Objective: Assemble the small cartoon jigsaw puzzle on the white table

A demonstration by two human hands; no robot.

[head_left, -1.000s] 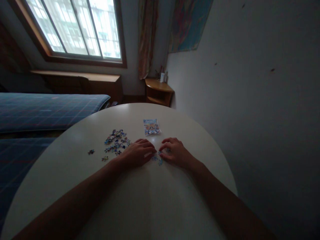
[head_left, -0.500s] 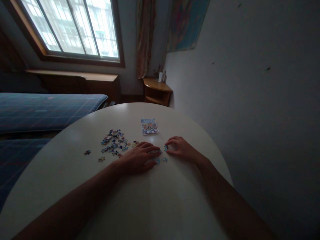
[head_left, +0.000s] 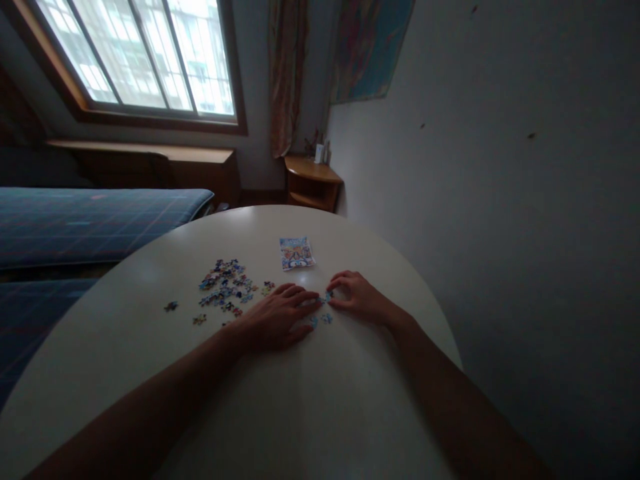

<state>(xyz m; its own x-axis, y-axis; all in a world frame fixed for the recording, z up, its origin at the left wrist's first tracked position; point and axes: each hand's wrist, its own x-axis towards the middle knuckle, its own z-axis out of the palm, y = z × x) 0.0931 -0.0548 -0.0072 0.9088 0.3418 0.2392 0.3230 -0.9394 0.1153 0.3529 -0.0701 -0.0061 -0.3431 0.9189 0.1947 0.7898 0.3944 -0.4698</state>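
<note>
My left hand (head_left: 280, 315) lies flat with its fingers apart over some light-blue jigsaw pieces, which it partly hides. My right hand (head_left: 357, 298) pinches a small jigsaw piece (head_left: 329, 295) between thumb and fingers, close to the left fingertips. A loose light-blue piece (head_left: 326, 319) rests on the table just below the pinched one. Left of my left hand spreads a heap of mixed jigsaw pieces (head_left: 225, 283). Beyond both hands lies a printed picture packet (head_left: 297, 254) with a blue cartoon design.
The round white table (head_left: 320, 400) carries everything. Two stray pieces, one dark (head_left: 171, 306) and one yellowish (head_left: 199, 319), lie left of the heap. A plaid mattress (head_left: 100, 223) stands beyond the table's left edge, a wooden corner shelf (head_left: 314, 170) behind it, and a wall (head_left: 500, 233) to the right.
My right hand has moved slightly left with its jigsaw piece, closer to the left fingertips. My left hand stays almost where it was. The whole view has shifted a little.
</note>
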